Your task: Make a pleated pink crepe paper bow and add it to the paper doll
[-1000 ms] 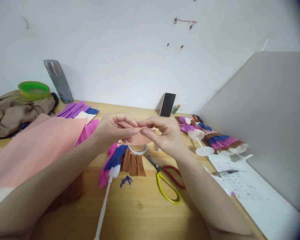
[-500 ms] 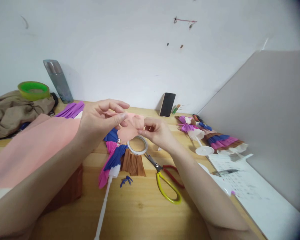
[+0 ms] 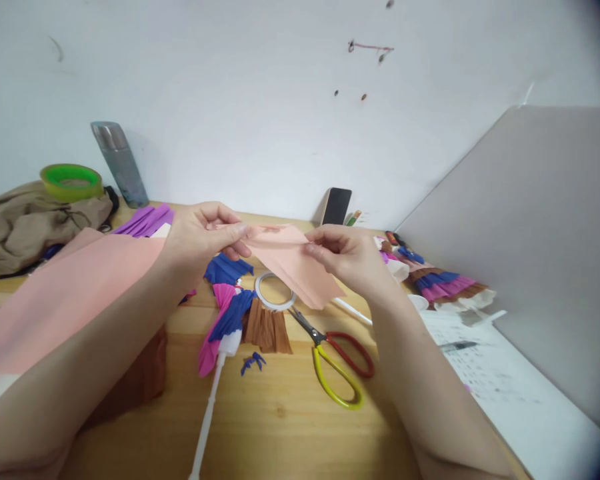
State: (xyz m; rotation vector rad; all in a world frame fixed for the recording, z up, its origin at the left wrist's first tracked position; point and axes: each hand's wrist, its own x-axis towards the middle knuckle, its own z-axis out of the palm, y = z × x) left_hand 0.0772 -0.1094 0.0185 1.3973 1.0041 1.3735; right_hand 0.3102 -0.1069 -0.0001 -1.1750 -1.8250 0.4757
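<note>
A small piece of peach crepe paper (image 3: pixel 295 267) is stretched between my two hands above the table. My left hand (image 3: pixel 207 233) pinches its left end, and my right hand (image 3: pixel 345 257) pinches its upper right edge, so the lower part hangs down to the right. Beneath it lies a roll of white tape (image 3: pixel 275 291), with the open scissors (image 3: pixel 330 357), red and yellow handled, just in front. Left of the tape are blue and pink crumpled paper pieces on a white stick (image 3: pixel 211 400), and a gathered brown paper piece (image 3: pixel 267 327).
A large peach sheet (image 3: pixel 80 287) covers the left side. Behind it are a green tape roll (image 3: pixel 70 181), brown cloth (image 3: pixel 25 227) and a bottle (image 3: pixel 123 167). A phone (image 3: pixel 337 207) leans on the wall. Written paper (image 3: pixel 500 373) and layered coloured paper (image 3: pixel 445 280) lie right.
My right hand has moved right, away from my left, drawing the peach paper out flatter and wider. My left hand stays nearly in place, its fingers closing more on the paper.
</note>
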